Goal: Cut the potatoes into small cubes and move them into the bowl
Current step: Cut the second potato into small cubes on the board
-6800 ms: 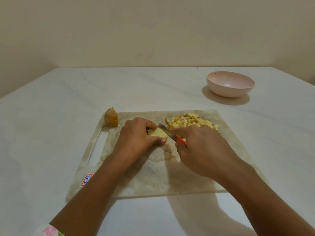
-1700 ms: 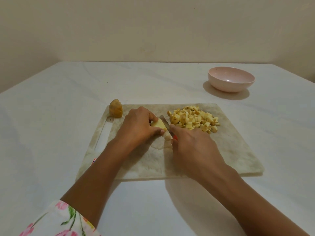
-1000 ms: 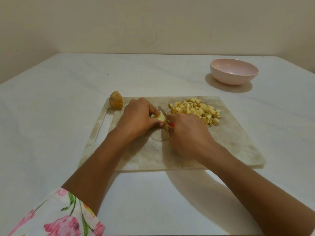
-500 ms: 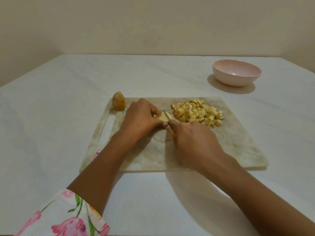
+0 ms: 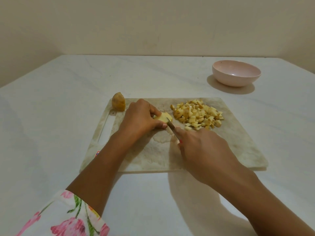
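Observation:
On the worn cutting board (image 5: 230,147) my left hand (image 5: 141,118) grips a pale potato piece (image 5: 164,117) from the left. My right hand (image 5: 204,150) holds a small knife (image 5: 171,125) with a red handle; its blade rests against the right side of that piece. A heap of small potato cubes (image 5: 197,115) lies on the board's far right part. An uncut potato chunk (image 5: 118,104) with skin stands at the board's far left corner. The pink bowl (image 5: 237,74) sits empty at the far right of the table.
The white marble table (image 5: 51,125) runs to a beige wall behind. A slot handle (image 5: 106,128) is cut in the board's left side. My floral sleeve (image 5: 64,218) shows at bottom left.
The knife blade has drawn back toward me along the potato piece, and my right hand sits lower on the board. The view has shifted slightly; cubes, chunk and bowl lie as before.

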